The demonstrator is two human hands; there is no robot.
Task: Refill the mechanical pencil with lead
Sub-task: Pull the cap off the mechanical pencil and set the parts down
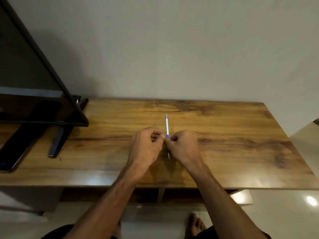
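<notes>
Mechanical pencil: seen above the wooden desk, long axis running 12 to 6 o'clock; silver cap end at 12, pointed tip at 6, blue grip at mid-length.

Right hand: thumb and forefinger are clamped on the blue grip from the 3 o'clock side.

Left hand: placed at 9 o'clock of the barrel, just beside it; fingertips are pinched together. Whether a lead is held between them cannot be told.

Nearer hand: both are level with the grip; only the right is judged in contact.

Cap end: clear of both hands, toward 12 o'clock.

Judgement: the next move is expected to turn on reaching that far end along the barrel.
</notes>
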